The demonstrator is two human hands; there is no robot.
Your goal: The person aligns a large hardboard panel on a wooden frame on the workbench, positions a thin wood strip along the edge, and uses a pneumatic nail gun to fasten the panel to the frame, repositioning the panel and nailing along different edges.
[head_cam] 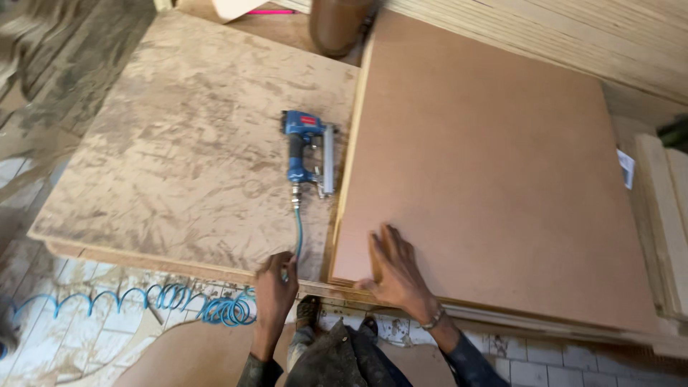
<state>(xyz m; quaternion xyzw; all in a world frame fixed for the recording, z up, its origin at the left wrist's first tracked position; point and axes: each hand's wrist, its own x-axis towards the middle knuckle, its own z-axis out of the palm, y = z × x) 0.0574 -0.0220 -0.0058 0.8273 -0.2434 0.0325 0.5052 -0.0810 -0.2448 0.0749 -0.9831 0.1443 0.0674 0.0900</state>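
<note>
A blue pneumatic nail gun [307, 153] lies on a worn plywood worktop [186, 143], just left of a large smooth brown board [494, 179]. From the gun's base a thin teal air hose [298, 233] runs toward me. My left hand [276, 287] is closed around that hose at the worktop's near edge. My right hand [394, 269] lies flat, fingers spread, on the brown board's near left corner. A bracelet sits on the right wrist.
The hose coils in blue loops [179, 301] over the tiled floor at lower left. A brown cylinder [337, 25] stands at the far edge. Stacked wooden sheets [573, 36] fill the top right, and planks [663, 215] lie at the right.
</note>
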